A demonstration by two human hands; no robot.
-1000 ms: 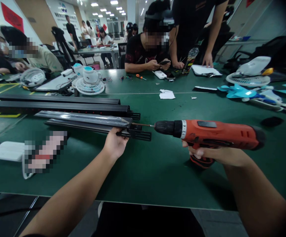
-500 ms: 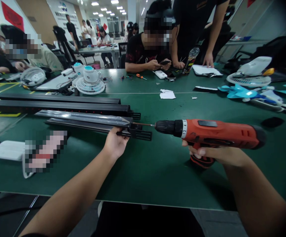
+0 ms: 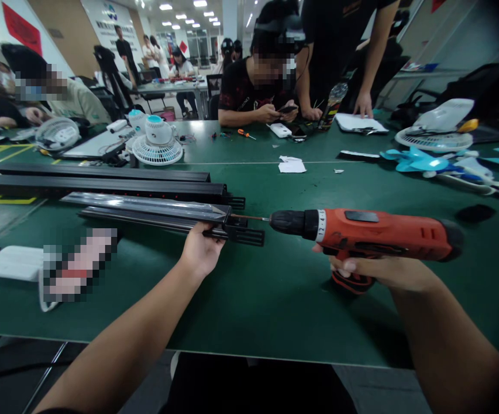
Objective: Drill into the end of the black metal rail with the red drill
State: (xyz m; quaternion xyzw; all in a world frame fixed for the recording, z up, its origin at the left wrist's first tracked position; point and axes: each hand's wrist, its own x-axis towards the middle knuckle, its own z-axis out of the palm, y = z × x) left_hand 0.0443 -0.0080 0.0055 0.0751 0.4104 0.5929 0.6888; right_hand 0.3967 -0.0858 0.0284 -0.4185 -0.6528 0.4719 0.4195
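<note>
The right hand (image 3: 353,267) is wrapped round the handle of a red drill (image 3: 387,233), which lies level, its chuck (image 3: 288,223) facing left. The left hand (image 3: 202,253) grasps the right end of a film-wrapped rail (image 3: 154,206) from the near side; its far fingertips are hidden. A thinner black rail (image 3: 137,219) lies along the near side of the wrapped one, and the left hand touches it too.

The relation that counts is the line between drill and rail. A long thin bit (image 3: 252,218) spans the gap from the chuck to the rail's end face, almost in line with the rail's long axis, which runs left to right, roughly along the near edge of the green table (image 3: 275,310). Whether the tip is inside the end or only against it cannot be told. The left hand is the nearer to that meeting point; the right hand sits well apart, to its right. From the left grip, the wrapped rail stretches leftward and slightly towards the far edge; a slotted bracket (image 3: 249,236) juts out to the right.

Farther out, beyond the held rail, a long black bar (image 3: 103,187) lies towards the table's left side. A scrap of white paper (image 3: 291,167) rests nearer the far edge.
</note>
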